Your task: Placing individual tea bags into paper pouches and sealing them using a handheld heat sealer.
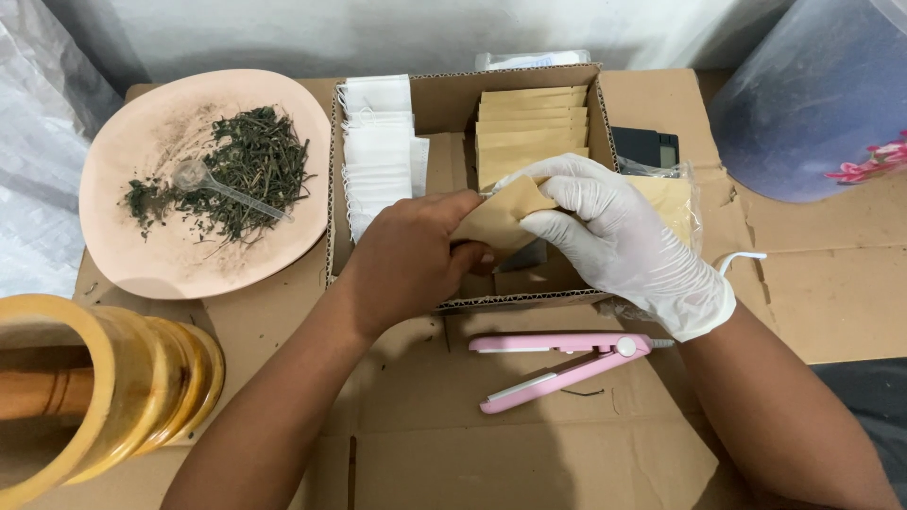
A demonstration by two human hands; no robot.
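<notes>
Pink plastic, smooth and glossy, forms the long-armed sealing clamp [565,364] lying with its arms apart on the creased brown cardboard sheet [529,463] nearest the viewer. At the near left lies a rounded yellow wooden mortar [142,382], on its side. Just beyond the clamp, the bare left hand [408,263] and the right hand in a white latex glove [619,241] meet over the open corrugated cardboard box [453,109]; both sets of fingers pinch a small flat tan paper pouch [505,212] between them. Farther inside the box sit a row of white filter bags [378,151] and a stack of tan pouches [531,127]. Left of it, a matte pink plate [123,161] bears dried green herbs [241,170] and a clear plastic spoon [213,184].
</notes>
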